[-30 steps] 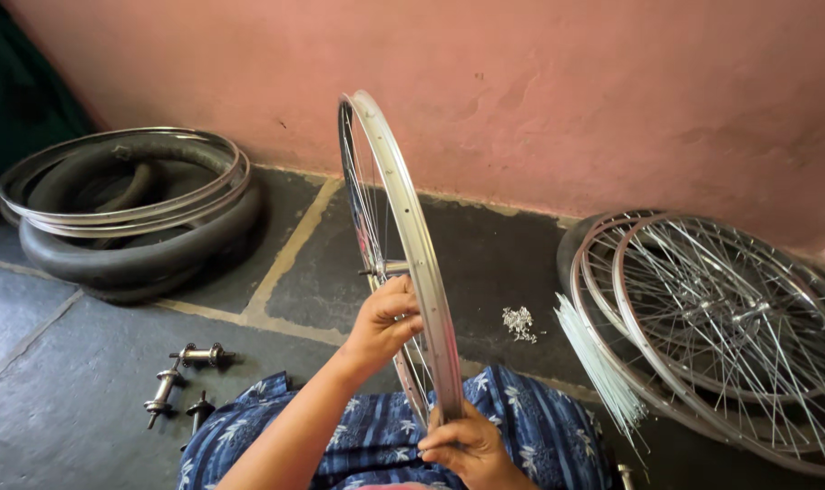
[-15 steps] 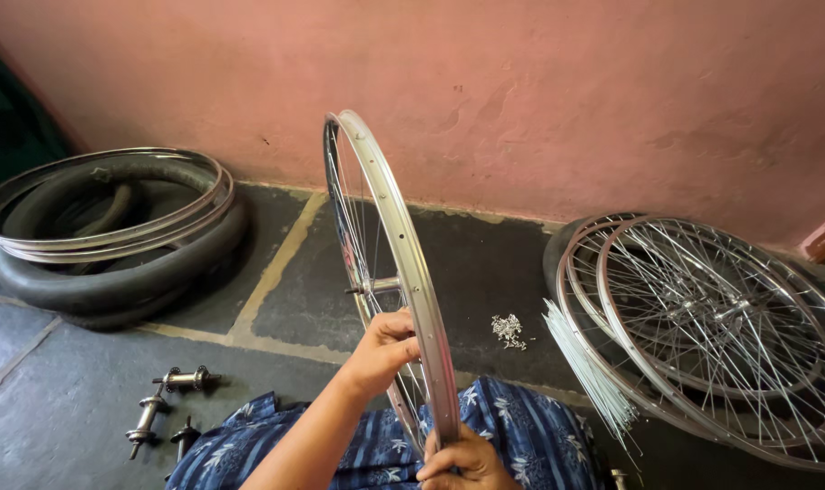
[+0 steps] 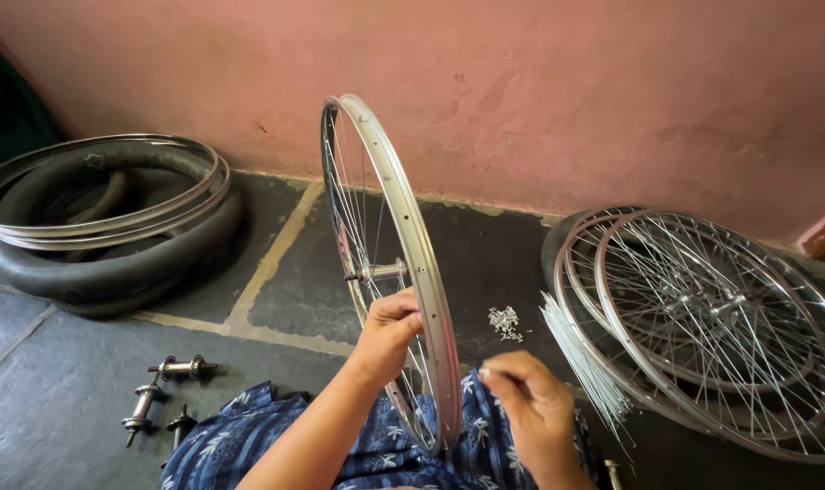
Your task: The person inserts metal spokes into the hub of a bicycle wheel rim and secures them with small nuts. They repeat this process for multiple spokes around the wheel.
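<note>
The wheel (image 3: 390, 263) stood upright on its rim over our lap, edge-on to us, its hub showing between the spokes. Left of the wheel we saw a stack of tyres and bare rims (image 3: 104, 218) against the pink wall. Right of the wheel lay a pile of spoked wheels (image 3: 712, 327) with a bundle of loose spokes (image 3: 580, 363) at its near edge. Our left hand (image 3: 387, 334) curled around the wheel's rim, fingers closed on it. Our right hand (image 3: 526, 399) hovered just right of the rim, fingertips pinched together. Three hubs (image 3: 158, 399) lay on the floor left of the wheel, and small nipples (image 3: 504, 320) just to its right.
</note>
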